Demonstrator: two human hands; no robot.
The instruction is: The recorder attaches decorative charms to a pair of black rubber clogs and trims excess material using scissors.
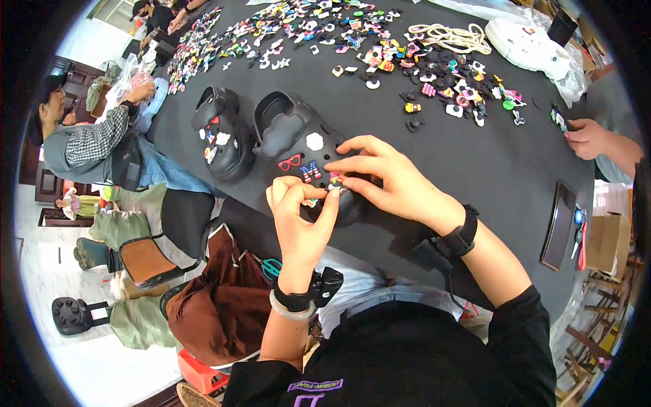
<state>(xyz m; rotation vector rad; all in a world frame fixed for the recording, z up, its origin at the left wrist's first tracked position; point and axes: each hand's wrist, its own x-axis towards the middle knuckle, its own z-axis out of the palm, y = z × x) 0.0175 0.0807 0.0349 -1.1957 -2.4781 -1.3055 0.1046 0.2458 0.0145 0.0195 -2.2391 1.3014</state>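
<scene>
Right in front of me a black clog (281,132) lies on the table with its toe toward me. On its upper sit a white cloud-shaped charm (314,141), a red glasses charm (290,162) and a stars-and-stripes letter charm (310,171). Near the toe is a small colourful shoe charm (335,180), partly hidden by fingertips. My left hand (298,214) is closed, thumb and forefinger pinched at this charm. From the other side my right hand (390,175) closes its thumb and forefinger around it, another finger touching the clog. Beyond, to the left, stands a matching clog (227,152) with several charms.
Many loose charms (366,30) spread over the far side of the black table (475,173). A cord bundle (451,37) and a white clog-shaped object (529,49) lie far right; a phone (558,226) lies nearer. Other people (91,139) work left; another person's hand (588,139) is at right.
</scene>
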